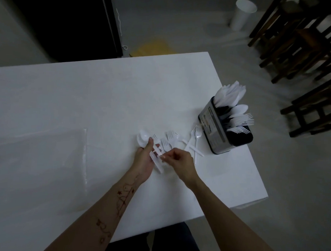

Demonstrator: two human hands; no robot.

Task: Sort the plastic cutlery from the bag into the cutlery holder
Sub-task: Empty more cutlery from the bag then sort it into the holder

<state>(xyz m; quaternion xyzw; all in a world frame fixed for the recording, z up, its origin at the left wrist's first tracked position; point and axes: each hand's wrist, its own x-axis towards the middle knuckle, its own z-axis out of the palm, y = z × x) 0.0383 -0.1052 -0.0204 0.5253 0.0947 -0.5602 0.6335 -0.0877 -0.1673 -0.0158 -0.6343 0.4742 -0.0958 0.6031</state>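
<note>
Several white plastic forks and spoons (pixel 166 142) fanned in left hand (pixel 144 160), handles near, heads far, right hand (pixel 178 160) pinching one handle, cutlery holder (pixel 219 134) right on surface (pixel 86 103), filled upright.

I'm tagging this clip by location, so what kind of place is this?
Probably a café or canteen-style room, though that's a guess: a white table carrying a stocked cutlery holder, dark wooden chairs stacked nearby, and a white bin on the floor.

Holder label (pixel 210 121) print illegible
</note>
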